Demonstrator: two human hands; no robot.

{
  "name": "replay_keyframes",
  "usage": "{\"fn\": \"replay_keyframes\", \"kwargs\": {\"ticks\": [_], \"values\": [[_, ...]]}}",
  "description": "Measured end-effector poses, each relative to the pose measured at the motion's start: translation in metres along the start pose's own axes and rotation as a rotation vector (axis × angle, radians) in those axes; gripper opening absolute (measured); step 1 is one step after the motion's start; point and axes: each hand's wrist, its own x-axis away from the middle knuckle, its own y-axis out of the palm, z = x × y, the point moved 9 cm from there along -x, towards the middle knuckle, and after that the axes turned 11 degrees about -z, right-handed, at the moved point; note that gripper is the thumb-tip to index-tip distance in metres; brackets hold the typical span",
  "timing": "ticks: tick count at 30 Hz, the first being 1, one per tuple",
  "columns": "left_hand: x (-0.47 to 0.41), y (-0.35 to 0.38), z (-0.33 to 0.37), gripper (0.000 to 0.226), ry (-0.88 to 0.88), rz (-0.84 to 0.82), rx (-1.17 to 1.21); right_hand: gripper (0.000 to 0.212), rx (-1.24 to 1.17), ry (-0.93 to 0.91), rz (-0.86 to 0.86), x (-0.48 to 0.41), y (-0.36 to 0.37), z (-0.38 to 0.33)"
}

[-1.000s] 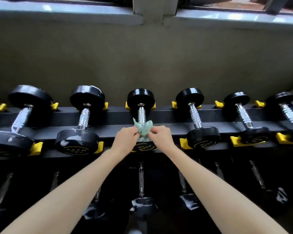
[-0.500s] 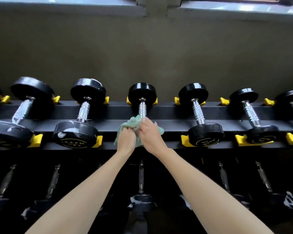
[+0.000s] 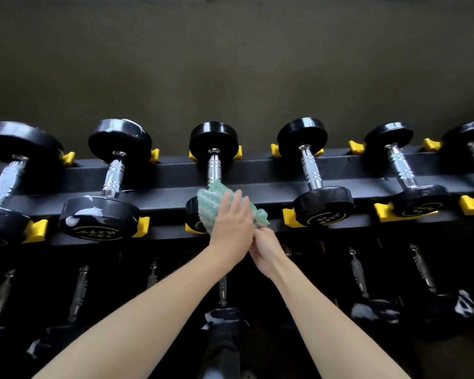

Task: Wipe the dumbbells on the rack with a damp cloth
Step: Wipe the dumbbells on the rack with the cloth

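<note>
A green damp cloth (image 3: 212, 203) lies bunched over the near head of the middle dumbbell (image 3: 214, 170) on the top rack rail (image 3: 257, 194). My left hand (image 3: 231, 225) presses on the cloth with straight fingers. Just below and to its right, my right hand (image 3: 267, 248) pinches the cloth's trailing right end, partly hidden behind my left hand. The dumbbell's chrome handle and far black head show above the cloth; its near head is mostly covered.
Black dumbbells with chrome handles sit in yellow cradles (image 3: 292, 217) along the rail. The two at left (image 3: 101, 217) carry white smears. A lower row of dumbbells (image 3: 372, 310) lies in shadow. A dark wall (image 3: 230, 64) stands behind the rack.
My left hand has flattened on top of the cloth and my right hand has dropped below it. The cloth has spread over the near head. The camera view has tilted down.
</note>
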Motion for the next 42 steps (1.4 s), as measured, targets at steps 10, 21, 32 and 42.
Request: {"fn": "replay_keyframes", "kwargs": {"ticks": [10,21,32,42], "values": [[-0.011,-0.064,-0.032,0.034,0.047,0.018,0.886,0.016,0.066,-0.243,0.180,0.043,-0.041,-0.073],[-0.054,0.001,-0.127,0.021,-0.202,-0.315,0.785,0.043,1.042,0.220,-0.091,-0.047,0.053,-0.067],[-0.035,-0.004,-0.139,0.022,0.019,-0.366,0.914,0.031,1.268,0.032,-0.117,-0.038,0.087,-0.098],[0.032,0.017,-0.167,0.025,-0.312,-0.161,0.956,0.027,1.282,-0.256,-0.176,0.004,0.140,-0.079]]}}
